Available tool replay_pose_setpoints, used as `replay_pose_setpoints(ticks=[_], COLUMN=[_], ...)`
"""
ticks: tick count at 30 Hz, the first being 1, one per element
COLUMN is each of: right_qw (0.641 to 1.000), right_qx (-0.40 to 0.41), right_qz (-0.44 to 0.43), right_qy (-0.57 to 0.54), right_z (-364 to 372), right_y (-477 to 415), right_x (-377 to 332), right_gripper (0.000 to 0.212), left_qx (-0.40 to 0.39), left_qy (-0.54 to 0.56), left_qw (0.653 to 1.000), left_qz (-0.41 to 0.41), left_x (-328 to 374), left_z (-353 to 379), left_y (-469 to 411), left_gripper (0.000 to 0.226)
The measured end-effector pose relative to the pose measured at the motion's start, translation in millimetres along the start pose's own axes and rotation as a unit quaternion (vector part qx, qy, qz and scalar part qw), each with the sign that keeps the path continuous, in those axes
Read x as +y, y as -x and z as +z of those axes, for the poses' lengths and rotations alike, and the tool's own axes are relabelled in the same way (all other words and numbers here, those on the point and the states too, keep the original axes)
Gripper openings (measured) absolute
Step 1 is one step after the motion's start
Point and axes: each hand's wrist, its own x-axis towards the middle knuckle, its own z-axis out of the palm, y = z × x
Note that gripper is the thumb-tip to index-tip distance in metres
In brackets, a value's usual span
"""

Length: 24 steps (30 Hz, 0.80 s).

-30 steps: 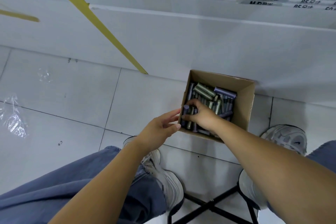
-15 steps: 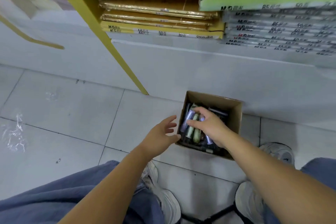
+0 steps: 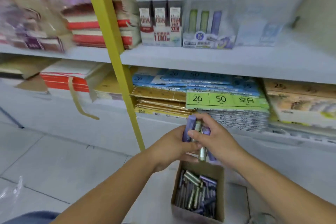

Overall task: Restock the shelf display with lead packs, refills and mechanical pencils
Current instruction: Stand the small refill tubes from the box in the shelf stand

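Note:
Both hands meet above an open cardboard box (image 3: 221,198) on the floor, which holds several purple and green lead tubes (image 3: 197,193). My left hand (image 3: 171,146) and my right hand (image 3: 216,140) together grip a small bunch of lead tubes (image 3: 190,129), purple and green, held upright between them. On the upper shelf (image 3: 209,56) stands a display box of green and purple lead tubes (image 3: 207,29), beside a box of dark lead packs (image 3: 161,22).
A yellow shelf upright (image 3: 116,60) runs diagonally left of my hands. The lower shelf holds stacked paper packs, with a green label (image 3: 225,100) reading 26 and 50. Red and white boxes (image 3: 65,82) sit at left. A clear plastic wrapper (image 3: 11,192) lies on the tiled floor.
My right hand lifted a bunch of lead tubes out of the box and my left hand joined it. The view tilted up from the floor to the shelves.

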Motion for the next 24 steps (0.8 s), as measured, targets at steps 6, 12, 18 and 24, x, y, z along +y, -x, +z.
replay_pose_setpoints(ticks=[6,12,18,24], right_qw=[0.994,0.99,0.994,0.984], right_qx=[0.02,0.028,0.047,-0.117], right_qz=[-0.094,-0.138,-0.083,-0.028], right_qy=[0.05,0.005,0.05,-0.131], right_z=[-25,-60,-68,-58], right_y=[-9,-30,-48,-58], right_x=[-72,-113,-109,-118], right_gripper=[0.039,0.034,0.005,0.05], left_qx=[-0.014,0.0,0.068,0.074], left_qy=[0.047,0.142,0.237,0.247], left_qw=[0.999,0.989,0.967,0.959], left_qz=[0.022,0.034,0.072,0.117], left_x=[76,113,109,112], left_z=[-5,-14,-27,-26], left_y=[10,4,-7,-7], left_gripper=[0.029,0.023,0.023,0.019])
